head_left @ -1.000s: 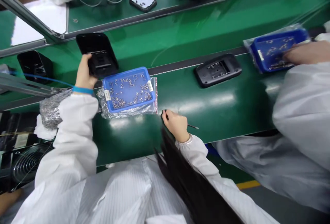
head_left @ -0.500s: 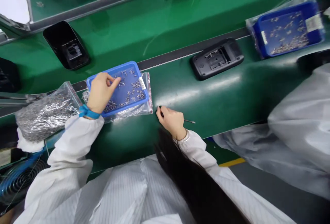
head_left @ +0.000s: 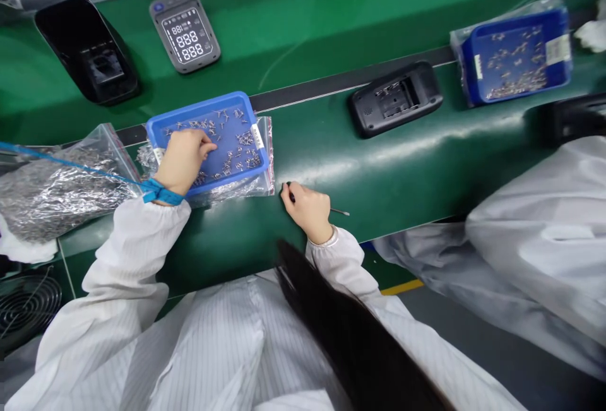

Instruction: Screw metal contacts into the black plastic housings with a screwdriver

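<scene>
My left hand (head_left: 182, 157), with a blue strap (head_left: 163, 193) round its wrist, reaches into a light blue tray (head_left: 208, 185). Its thumb and fingers are pinched together over small springy metal parts (head_left: 245, 138); whether one is between the fingertips is too small to make out. On the green bench, my right hand (head_left: 308, 209) is closed round a screwdriver (head_left: 339, 212). The dark handle end shows by the thumb and the thin metal shaft sticks out to the right; the rest is hidden in the palm.
A black device housing (head_left: 396, 100) lies to the right, near a darker blue tray (head_left: 483, 96) of metal parts. A bag of metal parts (head_left: 66, 190) is at left. Behind are a black casing (head_left: 85, 45) and a display unit (head_left: 185, 31). A person's sleeve (head_left: 544, 234) is at right.
The view has shifted, bringing the display unit into sight. My left fingers have drawn closer together over the tray. My right hand keeps its hold on the screwdriver.
</scene>
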Available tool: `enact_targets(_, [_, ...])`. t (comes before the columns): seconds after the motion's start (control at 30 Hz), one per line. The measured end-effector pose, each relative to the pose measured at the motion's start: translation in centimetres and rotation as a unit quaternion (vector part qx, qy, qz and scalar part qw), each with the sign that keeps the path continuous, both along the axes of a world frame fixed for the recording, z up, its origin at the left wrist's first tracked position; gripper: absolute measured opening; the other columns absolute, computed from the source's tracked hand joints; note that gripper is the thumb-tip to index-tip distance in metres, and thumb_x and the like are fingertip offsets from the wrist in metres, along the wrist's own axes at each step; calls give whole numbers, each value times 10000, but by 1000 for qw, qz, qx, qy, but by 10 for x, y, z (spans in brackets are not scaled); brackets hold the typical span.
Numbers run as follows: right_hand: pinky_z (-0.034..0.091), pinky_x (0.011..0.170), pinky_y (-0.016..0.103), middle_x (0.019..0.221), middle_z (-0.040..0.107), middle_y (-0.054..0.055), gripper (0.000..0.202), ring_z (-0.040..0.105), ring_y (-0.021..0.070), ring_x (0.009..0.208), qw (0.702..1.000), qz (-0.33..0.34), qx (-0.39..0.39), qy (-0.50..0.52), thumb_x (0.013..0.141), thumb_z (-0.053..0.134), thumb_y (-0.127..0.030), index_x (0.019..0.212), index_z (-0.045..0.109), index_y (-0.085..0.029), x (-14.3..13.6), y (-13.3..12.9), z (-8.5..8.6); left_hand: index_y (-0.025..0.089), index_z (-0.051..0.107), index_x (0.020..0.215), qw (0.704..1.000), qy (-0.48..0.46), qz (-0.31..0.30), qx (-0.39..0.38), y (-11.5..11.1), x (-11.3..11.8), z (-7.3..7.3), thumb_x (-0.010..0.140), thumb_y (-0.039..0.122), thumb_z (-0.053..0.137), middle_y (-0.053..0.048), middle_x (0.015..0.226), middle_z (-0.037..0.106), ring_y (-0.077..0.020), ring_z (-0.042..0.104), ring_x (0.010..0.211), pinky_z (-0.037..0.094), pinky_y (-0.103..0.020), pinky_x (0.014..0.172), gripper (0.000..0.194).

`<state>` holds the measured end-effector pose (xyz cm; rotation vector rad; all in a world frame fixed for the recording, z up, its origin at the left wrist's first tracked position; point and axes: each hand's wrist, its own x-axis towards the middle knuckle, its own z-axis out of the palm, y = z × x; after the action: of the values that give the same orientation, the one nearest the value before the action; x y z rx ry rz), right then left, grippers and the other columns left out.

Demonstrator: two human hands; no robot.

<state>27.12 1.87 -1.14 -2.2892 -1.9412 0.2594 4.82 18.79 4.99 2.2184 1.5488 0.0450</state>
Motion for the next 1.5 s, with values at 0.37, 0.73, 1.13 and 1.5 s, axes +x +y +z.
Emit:
enact_targets(0.37, [331,616,236,875,651,76,405,590,139,752,999,-15,33,13,1000,304,-370,890,635,-164,55,29,30,173,621,812,987,-122,-39,93,-34,-1,19,833,176,617,-34,853,592,-173,597,784,501,-313,766,21])
enact_targets(0.73, [526,757,365,1232,578,185,395,654,257,908,989,-135,-17,-49,912,366,-252,1151,648,-113,90,10,53,201,659,892,902,-398,57,-158,-147,23,-14,880,351,662,-5,885,657,-131,669,783,552,-253,744,150])
enact_targets(1.13, [599,718,273,1410,532,67,485,687,177,988,915,320,-199,146,999,355,-339,1435,480,-167,-50,-83,84,224,656,858,945,-309,-103,-25,-175,13,-27,881,264,642,-39,1197,630,-255,482,1293,350,-485,1102,48])
enact_targets(1.5, [591,802,233,1409,529,9,452,637,140,1143,917,330,-165,149,1014,323,-322,1372,551,-168,-58,-80,79,213,625,946,950,-296,-97,-41,-162,-2,-30,937,280,558,-65,1209,597,-226,493,1265,379,-441,1094,95])
